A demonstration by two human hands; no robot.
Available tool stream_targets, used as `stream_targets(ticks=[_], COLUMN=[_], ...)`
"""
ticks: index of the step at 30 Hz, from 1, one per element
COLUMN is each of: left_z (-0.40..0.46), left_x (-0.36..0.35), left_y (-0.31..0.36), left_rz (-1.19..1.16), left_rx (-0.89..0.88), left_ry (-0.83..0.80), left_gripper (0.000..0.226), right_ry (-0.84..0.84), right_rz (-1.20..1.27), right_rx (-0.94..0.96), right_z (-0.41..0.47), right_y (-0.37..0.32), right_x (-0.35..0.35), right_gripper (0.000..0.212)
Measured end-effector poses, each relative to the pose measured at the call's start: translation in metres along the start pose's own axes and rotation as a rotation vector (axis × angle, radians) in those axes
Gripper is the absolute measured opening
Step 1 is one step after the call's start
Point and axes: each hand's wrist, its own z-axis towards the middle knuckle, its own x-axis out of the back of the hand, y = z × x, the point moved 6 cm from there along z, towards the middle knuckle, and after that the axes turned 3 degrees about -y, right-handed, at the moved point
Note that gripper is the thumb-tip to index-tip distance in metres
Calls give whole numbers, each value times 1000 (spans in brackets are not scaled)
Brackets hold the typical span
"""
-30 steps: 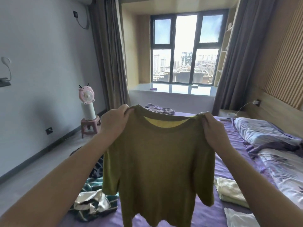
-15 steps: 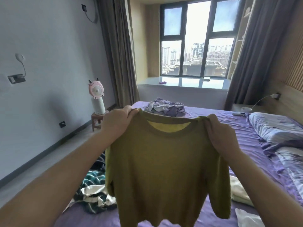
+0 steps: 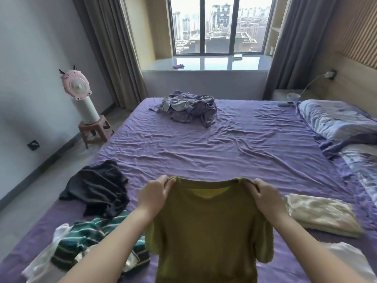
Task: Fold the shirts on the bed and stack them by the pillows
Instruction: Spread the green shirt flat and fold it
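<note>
Olive shirt (image 3: pixel 206 231) | hangs lengthwise, collar up | left grip (image 3: pixel 155 194), right grip (image 3: pixel 265 198) pinch shoulders

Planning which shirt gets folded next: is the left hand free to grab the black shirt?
Probably not yet: the left hand grips a shoulder of the olive shirt. The black shirt itself lies uncovered beside it.

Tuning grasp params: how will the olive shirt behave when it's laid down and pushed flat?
Likely floppy: the olive shirt hangs limp from the left hand and right hand, which pinch its shoulders, sleeves drooping. Probably light, since fingertip pinches hold it. It may bunch when pushed, as the purple sheet is already wrinkled.
</note>
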Motion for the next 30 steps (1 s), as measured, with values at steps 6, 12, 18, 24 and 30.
stream_targets(ticks=[6, 12, 18, 24, 30], left_z=[67, 144, 210, 258, 254], left_x=[-102, -174, -219, -260, -323], left_y=[-57, -96, -102, -118, -143], left_rz=[-150, -100, -73, -51, 2], left_rx=[122, 141, 92, 172, 253], left_ry=[-236, -299, -272, -199, -206], left_gripper=[26, 20, 23, 24, 23], right_ry=[-124, -125, -44, 31, -50], right_rz=[107, 36, -15, 8, 44], right_rx=[-170, -232, -303, -288, -336], right_z=[59, 123, 182, 245, 264], right_y=[48, 85, 117, 138, 183], right_x=[-85, -142, -163, -188, -257], right_gripper=[26, 17, 21, 24, 20])
